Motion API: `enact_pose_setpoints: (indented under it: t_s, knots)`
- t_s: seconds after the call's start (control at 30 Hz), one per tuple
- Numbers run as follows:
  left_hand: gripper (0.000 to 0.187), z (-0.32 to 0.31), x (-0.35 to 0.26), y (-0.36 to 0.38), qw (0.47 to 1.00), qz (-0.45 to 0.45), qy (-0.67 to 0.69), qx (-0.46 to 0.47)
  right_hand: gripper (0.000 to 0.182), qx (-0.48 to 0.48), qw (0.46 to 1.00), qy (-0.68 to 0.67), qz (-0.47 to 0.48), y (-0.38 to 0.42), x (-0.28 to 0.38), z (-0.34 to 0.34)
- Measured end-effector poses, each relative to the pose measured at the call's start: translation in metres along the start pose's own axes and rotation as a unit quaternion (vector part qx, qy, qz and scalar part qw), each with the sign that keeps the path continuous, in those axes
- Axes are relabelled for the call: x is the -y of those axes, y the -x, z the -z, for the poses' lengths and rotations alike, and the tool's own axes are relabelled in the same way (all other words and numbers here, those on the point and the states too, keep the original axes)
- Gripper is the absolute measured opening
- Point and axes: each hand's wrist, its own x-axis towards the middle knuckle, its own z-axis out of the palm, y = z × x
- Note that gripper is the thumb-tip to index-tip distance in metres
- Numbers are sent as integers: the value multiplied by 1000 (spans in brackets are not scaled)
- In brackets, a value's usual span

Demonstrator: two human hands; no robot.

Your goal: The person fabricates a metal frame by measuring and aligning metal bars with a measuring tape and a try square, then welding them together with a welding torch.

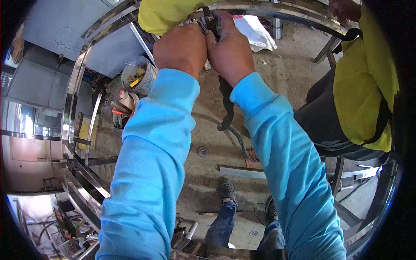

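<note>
My left hand point(181, 47) and my right hand point(229, 51) are raised side by side, both closed around a dark tool point(212, 24) held against a shiny curved steel tube point(277, 9) at the top. A black cable point(226, 108) hangs down from under my right hand toward the floor. Both my arms wear light blue sleeves. Which hand carries the tool's weight is hard to tell.
A co-worker in a yellow-green shirt point(364, 86) stands at the right, arm reaching over the tube. A large polished steel ring frame point(71, 99) curves along the left and bottom. A bucket of scraps point(138, 78) sits on the concrete floor. My shoes point(226, 190) show below.
</note>
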Motion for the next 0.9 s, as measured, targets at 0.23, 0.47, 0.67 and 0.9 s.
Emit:
enact_pose_setpoints:
  t_s: [0.23,0.47,0.67,0.9]
  knots:
    - [23,-1,0,0,1000,-1,2,0,53,0,1000,8,19,-1,-6,-2]
    - [23,-1,-1,2,1000,1,-5,-17,52,1,999,22,27,-1,-7,-2]
    - [23,-16,4,-7,999,-12,-4,-32,47,2,999,53,11,-2,-13,-3]
    - [26,-5,-1,0,999,-3,8,-35,48,19,1000,21,4,-2,-3,2]
